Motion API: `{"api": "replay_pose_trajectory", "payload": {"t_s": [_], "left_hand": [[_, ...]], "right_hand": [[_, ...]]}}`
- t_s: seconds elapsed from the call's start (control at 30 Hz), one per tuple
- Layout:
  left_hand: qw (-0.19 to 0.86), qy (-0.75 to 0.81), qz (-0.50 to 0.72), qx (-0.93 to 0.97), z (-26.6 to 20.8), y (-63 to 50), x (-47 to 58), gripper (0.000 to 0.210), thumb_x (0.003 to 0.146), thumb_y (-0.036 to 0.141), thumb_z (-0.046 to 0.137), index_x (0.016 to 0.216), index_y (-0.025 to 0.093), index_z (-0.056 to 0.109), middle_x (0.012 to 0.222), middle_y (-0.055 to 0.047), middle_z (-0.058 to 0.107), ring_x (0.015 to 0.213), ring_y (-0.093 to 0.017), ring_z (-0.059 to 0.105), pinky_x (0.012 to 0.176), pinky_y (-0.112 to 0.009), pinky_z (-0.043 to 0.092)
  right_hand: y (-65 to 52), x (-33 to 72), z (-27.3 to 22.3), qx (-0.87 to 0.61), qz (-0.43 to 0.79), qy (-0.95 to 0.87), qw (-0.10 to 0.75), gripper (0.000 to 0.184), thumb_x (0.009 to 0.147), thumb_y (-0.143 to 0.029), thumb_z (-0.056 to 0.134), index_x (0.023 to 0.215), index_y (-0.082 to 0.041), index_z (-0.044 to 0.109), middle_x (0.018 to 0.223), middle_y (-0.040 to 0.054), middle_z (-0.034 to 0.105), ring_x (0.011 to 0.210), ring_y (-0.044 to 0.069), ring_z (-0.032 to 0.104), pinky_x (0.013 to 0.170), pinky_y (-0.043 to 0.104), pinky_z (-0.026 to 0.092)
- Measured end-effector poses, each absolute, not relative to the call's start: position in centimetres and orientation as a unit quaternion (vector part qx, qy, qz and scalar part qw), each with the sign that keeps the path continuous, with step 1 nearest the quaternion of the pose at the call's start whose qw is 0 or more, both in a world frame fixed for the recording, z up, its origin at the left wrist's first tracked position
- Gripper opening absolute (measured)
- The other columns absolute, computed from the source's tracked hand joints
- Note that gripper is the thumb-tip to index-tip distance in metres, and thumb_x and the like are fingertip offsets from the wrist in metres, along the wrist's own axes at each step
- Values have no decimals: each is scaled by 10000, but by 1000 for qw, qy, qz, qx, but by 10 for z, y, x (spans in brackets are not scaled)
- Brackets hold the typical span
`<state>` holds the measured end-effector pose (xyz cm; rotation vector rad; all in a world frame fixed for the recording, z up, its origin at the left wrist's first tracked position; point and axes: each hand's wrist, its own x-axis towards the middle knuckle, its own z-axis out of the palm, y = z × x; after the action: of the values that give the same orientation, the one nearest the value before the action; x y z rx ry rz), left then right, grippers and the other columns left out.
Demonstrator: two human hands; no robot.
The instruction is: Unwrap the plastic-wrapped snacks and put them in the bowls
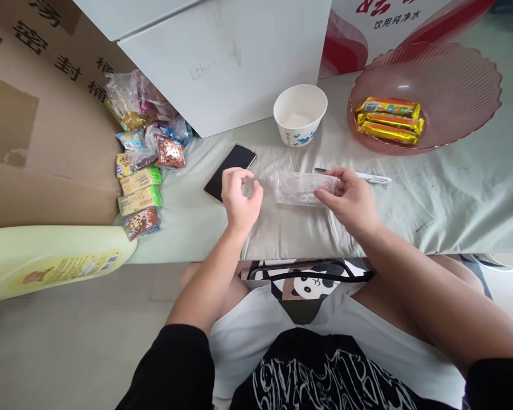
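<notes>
My right hand (348,199) pinches the right end of a clear plastic wrapper (297,188) between thumb and fingers. The wrapper lies low over the cloth; some crinkles catch the light, and I cannot make out anything inside it. Just left of it, my left hand (241,196) is raised with its fingers curved, a gap between thumb and forefinger and nothing visible in them. A black phone (228,171) lies partly behind that hand. Behind my right hand rests a white utility knife (374,178), its middle hidden by the fingers.
A white paper cup (300,117) stands behind the wrapper. To the right is a pink ribbed bowl (453,85) with several yellow snack packets (389,121). Wrapped snacks (141,182) line the left, beside a cardboard box (47,114) and a pale yellow bottle (55,259). White boxes (239,68) stand behind.
</notes>
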<state>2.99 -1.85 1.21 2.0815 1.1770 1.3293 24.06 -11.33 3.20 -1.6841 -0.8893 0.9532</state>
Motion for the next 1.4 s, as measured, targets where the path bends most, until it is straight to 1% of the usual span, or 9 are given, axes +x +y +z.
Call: {"api": "replay_pose_trajectory", "payload": {"t_s": [0.07, 0.17, 0.27, 0.37, 0.53, 0.7, 1.0, 1.13, 1.4], "left_hand": [[185, 395, 469, 768, 15, -28, 36, 63, 872, 206, 634, 891, 229, 579, 912, -38, 633, 905, -184, 629, 837, -341, 546], [331, 357, 380, 787, 17, -46, 48, 226, 948, 399, 641, 1086, 221, 628, 1121, -89, 706, 1077, -224, 672, 957, -381, 546], [539, 309, 292, 727, 15, -59, 56, 532, 939, 624, 618, 1295, 229, 601, 1280, -129, 702, 1191, -281, 681, 995, -414, 552], [623, 286, 250, 684, 13, -60, 54, 575, 903, 651, 662, 1306, 239, 643, 1234, -110, 732, 1155, -293, 704, 995, -426, 556], [384, 428, 328, 750, 22, -26, 46, 268, 945, 396, 637, 1107, 227, 767, 1133, -83, 688, 1107, -244, 679, 982, -395, 550], [135, 461, 367, 797, 68, 51, 88, 139, 912, 200, 660, 1029, 251, 713, 976, -50, 672, 1069, -245, 650, 1018, -438, 529], [78, 500, -33, 862, 73, 127, 225, 249, 586, 43, 848, 657, 170, 646, 794, -62, 678, 1032, -384, 718, 988, -561, 542], [172, 472, -284, 817, 92, 125, 235, 156, 684, 111, 792, 604, 139, 661, 701, -39, 672, 880, -309, 770, 915, -524, 579], [182, 475, 241, 827, 115, 76, 61, 95, 904, 166, 614, 817, 192, 640, 758, -15, 693, 783, -181, 709, 845, -371, 555]], "right_hand": [[-115, 239, 34, -702, 369, -388, 469, 171, 754, -303, 699, 806, -233, 551, 635, -43, 508, 580, 131, 433, 584, 303, 331], [-120, 231, 34, -652, 380, -443, 484, 191, 783, -329, 698, 749, -231, 538, 686, -26, 532, 641, 141, 454, 646, 318, 367], [-125, 220, 29, -525, 502, -438, 529, 291, 816, -409, 711, 756, -243, 480, 716, -27, 505, 663, 145, 449, 657, 315, 381], [-126, 216, 26, -402, 623, -390, 546, 320, 835, -475, 701, 777, -249, 482, 813, -7, 536, 740, 167, 516, 715, 339, 441], [-118, 233, 28, -472, 582, -389, 536, 238, 858, -442, 648, 997, -251, 629, 1120, 54, 669, 1106, 234, 600, 1036, 430, 436], [-112, 250, 28, -566, 530, -389, 497, 250, 843, -469, 595, 927, -234, 595, 961, 47, 654, 971, 233, 594, 887, 406, 452], [-98, 252, 26, -577, 531, -411, 466, 239, 865, -455, 530, 914, -227, 580, 833, 7, 612, 779, 176, 540, 750, 349, 433], [-96, 256, 19, -574, 536, -415, 460, 216, 882, -439, 549, 912, -229, 593, 817, 3, 618, 784, 178, 561, 733, 339, 439], [-102, 253, 12, -605, 506, -418, 450, 203, 870, -430, 634, 905, -231, 628, 794, 23, 672, 743, 191, 600, 711, 346, 469]]}}
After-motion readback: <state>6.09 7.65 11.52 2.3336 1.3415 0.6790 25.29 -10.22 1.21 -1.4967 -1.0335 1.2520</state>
